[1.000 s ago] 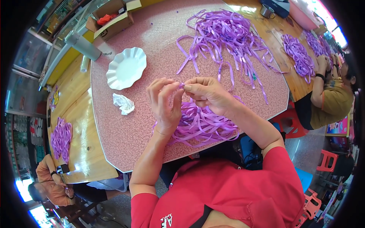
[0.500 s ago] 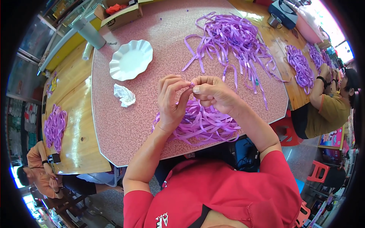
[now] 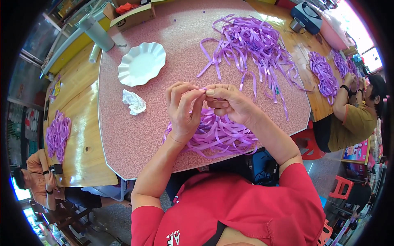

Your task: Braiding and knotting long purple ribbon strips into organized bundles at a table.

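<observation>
My left hand (image 3: pixel 184 108) and my right hand (image 3: pixel 232 101) meet fingertip to fingertip over the near middle of the table. Both pinch a small bit of purple ribbon (image 3: pixel 204 89), mostly covered by the fingers. Just beneath them lies a loose heap of shiny purple ribbons (image 3: pixel 223 137), partly hidden by my hands and forearms. A second, larger tangle of purple ribbons (image 3: pixel 250 41) spreads over the far right of the table, its loose ends trailing toward me.
On the pink speckled table (image 3: pixel 135 143) are a white scalloped plate (image 3: pixel 141 64) and a crumpled white tissue (image 3: pixel 134 102). An open cardboard box (image 3: pixel 133 18) and a grey-green tumbler (image 3: pixel 98 35) stand far left. Co-workers sit left and right, near more ribbon bundles (image 3: pixel 323 74).
My fingertips have shifted slightly left and closed further over the purple bit, so less of it shows. At the left, the co-worker has raised their hands.
</observation>
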Available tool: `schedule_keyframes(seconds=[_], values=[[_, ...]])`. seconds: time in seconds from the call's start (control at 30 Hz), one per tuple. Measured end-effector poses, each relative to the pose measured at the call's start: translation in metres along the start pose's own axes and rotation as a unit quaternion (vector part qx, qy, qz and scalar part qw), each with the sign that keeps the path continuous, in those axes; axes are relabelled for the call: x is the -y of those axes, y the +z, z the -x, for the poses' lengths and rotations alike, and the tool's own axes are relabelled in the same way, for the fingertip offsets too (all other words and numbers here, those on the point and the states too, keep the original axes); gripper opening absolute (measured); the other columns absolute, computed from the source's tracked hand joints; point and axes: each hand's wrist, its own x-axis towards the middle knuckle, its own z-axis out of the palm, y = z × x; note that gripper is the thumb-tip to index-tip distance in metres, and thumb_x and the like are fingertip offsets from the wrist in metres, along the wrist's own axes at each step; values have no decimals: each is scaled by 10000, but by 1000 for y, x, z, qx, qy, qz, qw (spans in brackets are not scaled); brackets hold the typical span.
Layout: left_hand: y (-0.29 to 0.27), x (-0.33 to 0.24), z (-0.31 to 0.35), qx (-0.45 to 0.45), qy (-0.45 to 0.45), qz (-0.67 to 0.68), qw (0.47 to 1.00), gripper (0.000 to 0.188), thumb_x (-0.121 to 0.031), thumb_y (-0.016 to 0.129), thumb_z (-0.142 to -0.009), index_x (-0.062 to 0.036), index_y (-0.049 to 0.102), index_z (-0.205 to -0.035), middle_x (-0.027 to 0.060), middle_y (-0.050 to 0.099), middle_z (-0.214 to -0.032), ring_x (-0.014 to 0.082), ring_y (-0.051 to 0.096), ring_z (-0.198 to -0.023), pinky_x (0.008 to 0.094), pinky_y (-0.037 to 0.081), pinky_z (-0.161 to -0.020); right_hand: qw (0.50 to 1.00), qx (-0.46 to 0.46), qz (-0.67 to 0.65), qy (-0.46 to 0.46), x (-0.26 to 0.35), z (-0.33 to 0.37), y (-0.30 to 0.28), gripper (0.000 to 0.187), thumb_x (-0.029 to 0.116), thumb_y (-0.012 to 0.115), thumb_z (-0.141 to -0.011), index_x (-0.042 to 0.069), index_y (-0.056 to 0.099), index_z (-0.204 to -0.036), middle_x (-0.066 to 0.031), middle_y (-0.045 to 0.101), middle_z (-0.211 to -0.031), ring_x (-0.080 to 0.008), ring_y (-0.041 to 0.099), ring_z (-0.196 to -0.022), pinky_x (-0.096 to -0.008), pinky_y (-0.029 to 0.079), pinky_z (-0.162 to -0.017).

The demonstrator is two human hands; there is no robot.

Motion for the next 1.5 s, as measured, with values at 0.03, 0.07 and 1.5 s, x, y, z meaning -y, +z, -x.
schedule_keyframes(seconds=[0.03, 0.07, 1.5], values=[[0, 1, 1, -1, 3, -6, 1000, 272, 6, 765, -779, -96, 628, -990, 75, 619, -970, 296, 579, -972, 403, 463, -839, 1000, -9, -7, -2, 0, 0, 1, 107, 180, 653, -945, 78, 626, -930, 79, 500, -724, 24, 356, -536, -148, 272, -443], [0, 1, 1, -2, 3, -7, 1000, 272, 6, 765, -779, -96, 628, -990, 75, 619, -970, 296, 579, -972, 403, 463, -839, 1000, -16, -13, -5, -1, 0, 1, 101, 177, 660, -947, 79, 634, -943, 79, 507, -725, 25, 364, -536, -149, 274, -443], [5, 5, 8, 60, -111, 80, 989, 229, 31, 703, -843, -36, 591, -1031, 107, 596, -964, 258, 591, -890, 350, 471, -783, 999, -32, -15, -32, -11, -11, -15, 116, 176, 669, -952, 64, 656, -924, 87, 501, -697, 23, 347, -493, -152, 252, -413]])
